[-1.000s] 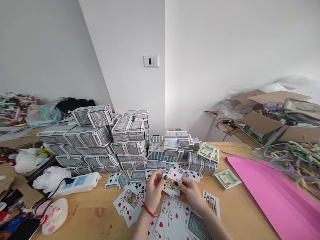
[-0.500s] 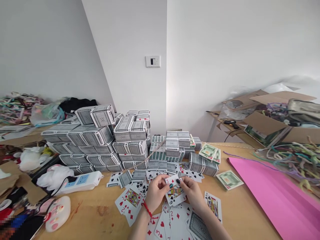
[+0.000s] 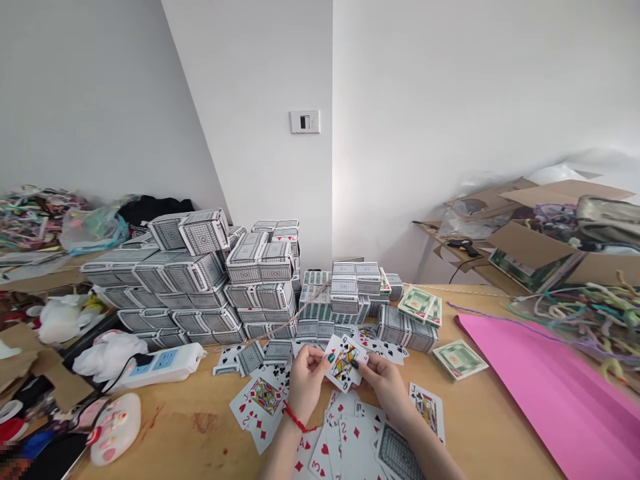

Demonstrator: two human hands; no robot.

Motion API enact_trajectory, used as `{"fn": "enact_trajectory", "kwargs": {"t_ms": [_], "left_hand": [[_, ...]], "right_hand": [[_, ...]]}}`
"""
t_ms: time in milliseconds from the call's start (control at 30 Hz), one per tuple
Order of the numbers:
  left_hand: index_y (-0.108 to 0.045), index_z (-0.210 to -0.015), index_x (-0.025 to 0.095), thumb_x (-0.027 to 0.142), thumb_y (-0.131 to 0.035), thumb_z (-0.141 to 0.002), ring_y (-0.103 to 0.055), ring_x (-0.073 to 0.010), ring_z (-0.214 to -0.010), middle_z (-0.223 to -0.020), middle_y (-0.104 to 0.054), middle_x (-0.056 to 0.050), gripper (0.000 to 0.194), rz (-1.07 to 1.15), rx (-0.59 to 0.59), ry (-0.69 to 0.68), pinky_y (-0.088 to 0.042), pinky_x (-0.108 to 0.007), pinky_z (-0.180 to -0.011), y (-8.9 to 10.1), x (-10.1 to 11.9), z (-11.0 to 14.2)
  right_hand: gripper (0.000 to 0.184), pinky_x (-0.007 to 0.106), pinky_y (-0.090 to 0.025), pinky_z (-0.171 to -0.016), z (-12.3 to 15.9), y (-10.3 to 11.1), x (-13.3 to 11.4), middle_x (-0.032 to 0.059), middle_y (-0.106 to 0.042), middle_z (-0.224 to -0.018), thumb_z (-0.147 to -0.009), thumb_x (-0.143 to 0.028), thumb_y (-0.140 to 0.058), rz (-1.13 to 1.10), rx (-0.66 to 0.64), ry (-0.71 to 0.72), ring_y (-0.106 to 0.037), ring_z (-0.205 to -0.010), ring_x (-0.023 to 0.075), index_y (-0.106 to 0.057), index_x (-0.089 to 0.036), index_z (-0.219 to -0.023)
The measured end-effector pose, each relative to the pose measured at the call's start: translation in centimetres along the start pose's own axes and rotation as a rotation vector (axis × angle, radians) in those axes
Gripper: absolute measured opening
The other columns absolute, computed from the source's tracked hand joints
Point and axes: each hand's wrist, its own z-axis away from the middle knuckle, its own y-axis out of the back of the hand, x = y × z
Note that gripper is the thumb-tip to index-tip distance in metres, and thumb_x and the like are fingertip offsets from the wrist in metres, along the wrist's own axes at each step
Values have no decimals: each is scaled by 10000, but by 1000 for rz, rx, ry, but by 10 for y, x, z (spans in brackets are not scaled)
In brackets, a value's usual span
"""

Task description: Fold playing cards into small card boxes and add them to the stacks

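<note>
Between my two hands are a few playing cards [image 3: 345, 365], with a queen of spades on the face turned to me. My left hand [image 3: 310, 375] pinches their left edge, thumb on the front; a red string bracelet circles that wrist. At the right edge, my right hand [image 3: 383, 379] pinches them too. Loose face-up cards lie under my wrists, among them a two of diamonds [image 3: 357, 440] and a face-down card [image 3: 397, 453]. To the left rests a jack of diamonds [image 3: 265, 397], to the right a jack of clubs [image 3: 427, 413].
Blocks folded from cards [image 3: 180, 273] are stacked at the back left. Green card boxes [image 3: 460, 360] and pink paper [image 3: 540, 393] lie to the right. A power strip [image 3: 160, 363] and a white mouse-shaped object [image 3: 116, 428] are at the left.
The cards in my hands have tilted and moved slightly up. The three of diamonds that showed in front is no longer visible there; the queen of spades now shows fully.
</note>
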Motion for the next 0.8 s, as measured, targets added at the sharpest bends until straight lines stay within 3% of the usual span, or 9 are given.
{"fn": "enact_trajectory", "kwargs": {"t_ms": [167,367,800], "left_hand": [[-580,-899,160,270,-570,-703,-451,-110,-532,-579,-461,49,225,-79,-138,-8,-371,-213,-525,-1,6,3],[-567,-693,170,333,-536,-725,-466,-119,-519,-568,-497,23,169,-139,-185,-23,-365,-216,-510,-3,7,6],[-550,-596,166,419,-521,-725,-490,-134,-535,-561,-543,-2,285,-209,-154,-16,-367,-218,-503,-3,2,4]], "right_hand": [[432,233,-384,-449,1,-1,-3,-34,-465,-496,-603,-589,-624,0,95,16,-426,-445,109,-475,-184,-594],[420,236,-390,-471,-3,2,6,-29,-467,-537,-634,-584,-598,4,95,15,-431,-479,118,-447,-193,-603],[405,234,-398,-490,0,-1,3,-24,-530,-516,-637,-570,-610,-2,51,6,-484,-494,136,-513,-177,-614]]}}
